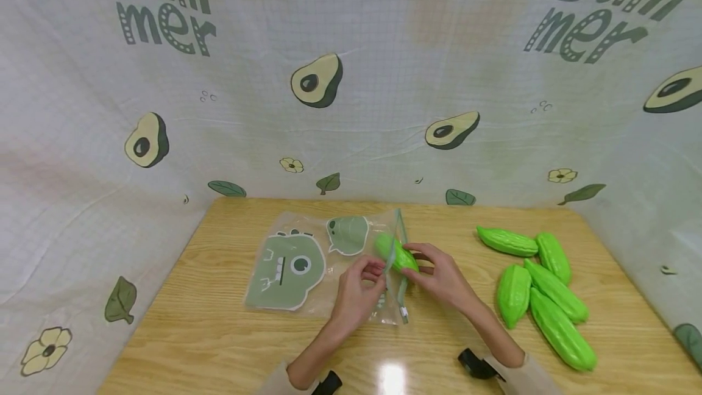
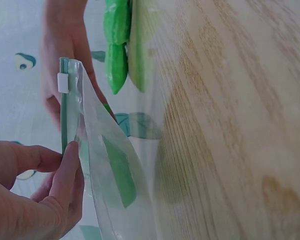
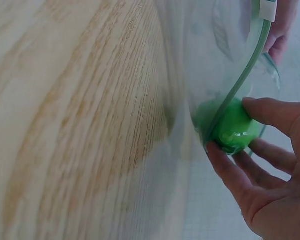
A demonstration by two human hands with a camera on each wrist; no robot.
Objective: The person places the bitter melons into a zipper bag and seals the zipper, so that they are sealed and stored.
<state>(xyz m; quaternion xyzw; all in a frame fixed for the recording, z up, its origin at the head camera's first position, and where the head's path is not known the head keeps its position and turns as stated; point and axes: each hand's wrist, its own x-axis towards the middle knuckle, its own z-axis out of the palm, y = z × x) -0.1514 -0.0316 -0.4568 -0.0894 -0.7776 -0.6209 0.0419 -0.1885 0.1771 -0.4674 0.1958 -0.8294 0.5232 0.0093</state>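
Observation:
A clear slider bag (image 1: 342,270) with a green cartoon monster print lies on the table, its green-edged mouth facing right. My left hand (image 1: 356,294) pinches the rim of that mouth between thumb and fingers; the white slider (image 2: 63,83) sits farther along the same edge. With its fingertips, my right hand (image 1: 443,276) grips a bright green bitter melon (image 3: 238,131) at the opening. The melon's far end shows through the plastic inside the bag, while its near end is still outside between the fingers.
Several more green bitter melons (image 1: 556,291) lie in a loose group at the right of the wooden table (image 1: 203,285). A pale cloth (image 1: 378,139) printed with avocados and leaves hangs behind the table and along both sides.

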